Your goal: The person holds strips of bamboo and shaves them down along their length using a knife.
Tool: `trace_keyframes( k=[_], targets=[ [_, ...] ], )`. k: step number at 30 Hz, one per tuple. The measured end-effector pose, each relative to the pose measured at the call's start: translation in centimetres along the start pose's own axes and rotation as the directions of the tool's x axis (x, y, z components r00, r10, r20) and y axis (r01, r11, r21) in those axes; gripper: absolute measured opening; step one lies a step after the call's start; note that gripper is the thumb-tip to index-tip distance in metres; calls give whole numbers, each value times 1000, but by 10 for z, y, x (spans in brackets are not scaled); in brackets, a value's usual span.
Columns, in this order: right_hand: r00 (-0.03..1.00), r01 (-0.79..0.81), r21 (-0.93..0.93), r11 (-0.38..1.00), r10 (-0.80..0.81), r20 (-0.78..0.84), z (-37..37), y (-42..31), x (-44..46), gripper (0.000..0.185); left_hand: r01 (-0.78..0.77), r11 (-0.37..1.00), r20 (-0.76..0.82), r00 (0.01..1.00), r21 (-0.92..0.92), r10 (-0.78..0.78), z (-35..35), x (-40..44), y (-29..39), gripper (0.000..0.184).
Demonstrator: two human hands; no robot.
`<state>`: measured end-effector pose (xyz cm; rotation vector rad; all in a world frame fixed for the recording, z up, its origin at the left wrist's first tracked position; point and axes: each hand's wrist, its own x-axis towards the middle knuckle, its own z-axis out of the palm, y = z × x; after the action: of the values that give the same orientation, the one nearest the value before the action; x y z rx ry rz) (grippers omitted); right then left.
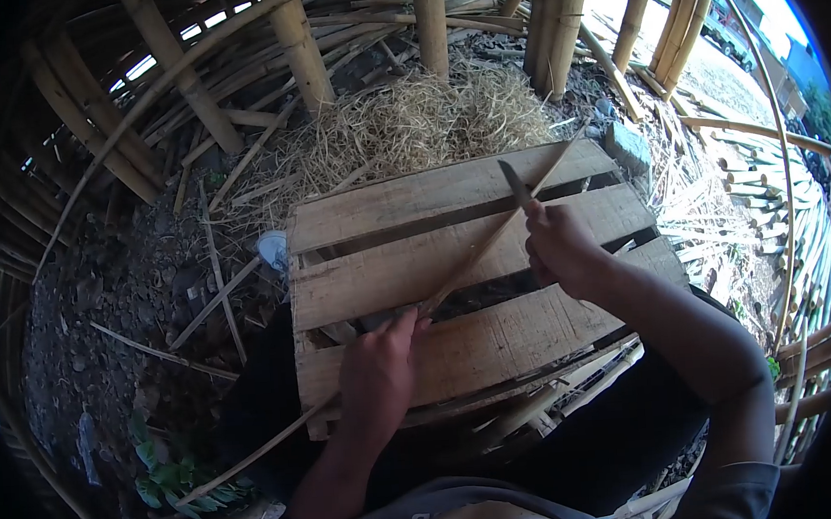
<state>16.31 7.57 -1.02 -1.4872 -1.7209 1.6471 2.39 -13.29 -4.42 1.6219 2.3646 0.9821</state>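
Note:
A long, thin bamboo strip (pixel 477 254) lies slantwise across a slatted wooden crate (pixel 370 291). My left hand (pixel 381 361) is closed round the strip near the crate's left front, and the strip's tail runs on past it to the lower left. In my right hand (pixel 562 249) is a knife (pixel 515 183), its blade pointing up and away from me. The blade's lower part is at the strip, just beyond my right fist; whether it touches cannot be made out. The knife's handle is hidden inside my fingers.
Behind the crate lies a heap of pale shavings (pixel 416 117), with upright bamboo poles (pixel 431 25) beyond. A grey block (pixel 627 148) stands by the far right corner. Many cut bamboo pieces (pixel 789 227) are stacked at right. Green leaves (pixel 177 479) grow at lower left.

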Motion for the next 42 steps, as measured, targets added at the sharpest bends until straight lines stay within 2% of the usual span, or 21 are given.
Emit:
trace_keyframes(
  k=[6, 7, 8, 10, 11, 13, 15, 16, 18, 19, 22, 26, 28, 30, 31, 32, 34, 38, 39, 40, 42],
  targets=[
    [979, -52, 146, 988, 22, 202, -7, 2, 7, 47, -13, 1000, -2, 1000, 11, 13, -1, 1, -1, 20],
    [986, -37, 166, 985, 8, 169, -12, 1, 8, 46, -9, 1000, 2, 1000, 20, 9, -2, 2, 0, 20],
    [983, -41, 99, 994, 23, 183, -7, -3, -1, 45, -5, 1000, 11, 1000, 30, 4, -2, 1, 1, 20],
    [900, -94, -284, 954, 203, 385, 18, 0, -30, 44, 9, 999, 14, 1000, 36, -9, -2, 1, 2, 20],
    [896, -84, -297, 951, 202, 395, 25, 0, -35, 43, 15, 999, 30, 999, 49, -17, -2, 2, 2, 20],
    [908, -56, -190, 980, 129, 398, 11, -6, -23, 42, 6, 999, 37, 999, 42, -8, -4, 1, 0, 20],
    [987, -22, 150, 988, -3, 160, -4, -14, -3, 42, 5, 1000, 17, 1000, 17, -5, -2, 2, 0, 20],
    [987, -23, 147, 989, 0, 161, 2, -10, -11, 42, 6, 1000, 24, 1000, 29, -7, -2, 1, 0, 20],
    [851, -44, -420, 906, 254, 460, 21, -4, -33, 39, 7, 999, 16, 1000, 40, -7, -1, 2, 1, 20],
    [851, -39, -418, 907, 249, 462, 19, -6, -29, 39, 12, 999, 7, 1000, 35, -12, -2, 2, 2, 20],
    [952, -12, -57, 998, 29, 305, 10, -5, -21, 49, 19, 998, 35, 999, 51, -21, -3, -1, 1, 19],
    [889, -48, -317, 947, 185, 418, 24, -6, -36, 51, -20, 1000, -7, 1000, 10, 20, 1, 1, -1, 17],
    [896, -39, -278, 960, 157, 415, 35, 4, -40, 51, -7, 1000, -11, 1000, 22, 7, 0, 2, -1, 18],
    [928, -35, -102, 994, 70, 365, 14, -5, -21, 50, 8, 1000, 8, 1000, 29, -8, -1, -3, -1, 20],
    [987, -28, 6, 1000, 26, 161, 10, -10, -12, 48, 2, 1000, 22, 1000, 30, -3, -2, 0, 0, 21],
    [986, -27, 2, 1000, 26, 162, 10, -6, -14, 48, 0, 999, 41, 999, 34, -2, -3, 0, 0, 22],
    [891, -72, -331, 941, 210, 402, 26, -14, -44, 48, 5, 999, 33, 999, 42, -7, 0, -1, 0, 23],
    [858, -110, -99, 989, 145, 492, 14, -2, -19, 47, 1, 1000, 40, 999, 3, -1, -2, -1, -3, 23],
    [964, -58, 48, 997, 43, 261, 12, -5, -12, 46, -1, 1000, 34, 999, -1, 1, 0, 0, -2, 23],
    [964, -56, 45, 997, 42, 263, 11, -2, -14, 46, -11, 1000, -4, 1000, -18, 11, 3, 1, -2, 20],
    [899, -13, -359, 933, 168, 405, 25, -8, -41, 44, -21, 999, -46, 999, -31, 20, 4, 0, -1, 17]
  ],
)
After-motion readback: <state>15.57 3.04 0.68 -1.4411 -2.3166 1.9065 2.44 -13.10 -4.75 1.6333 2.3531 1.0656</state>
